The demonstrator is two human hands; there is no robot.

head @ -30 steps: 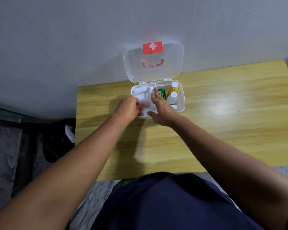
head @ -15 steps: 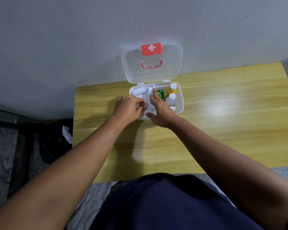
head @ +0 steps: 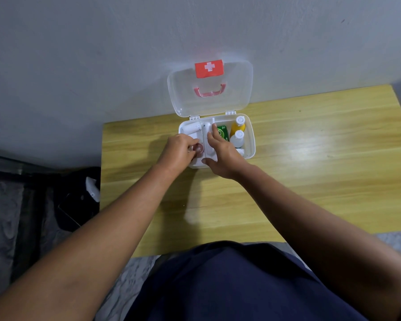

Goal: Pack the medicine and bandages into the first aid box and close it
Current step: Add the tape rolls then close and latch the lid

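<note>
The left hand [head: 180, 150] is pinching a small reddish-capped item [head: 198, 148] down into the left side of the first aid box [head: 250, 135] at the table's [head: 310, 158] far edge, while the right hand [head: 220, 151], fingers spread, is steadying its middle, lid [head: 239, 89] open against the wall.

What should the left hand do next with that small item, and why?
Probably press the small reddish item down into the box's left compartment and let go. The left hand pinches it there, the right hand rests on the divider, and the lid stands open.
</note>
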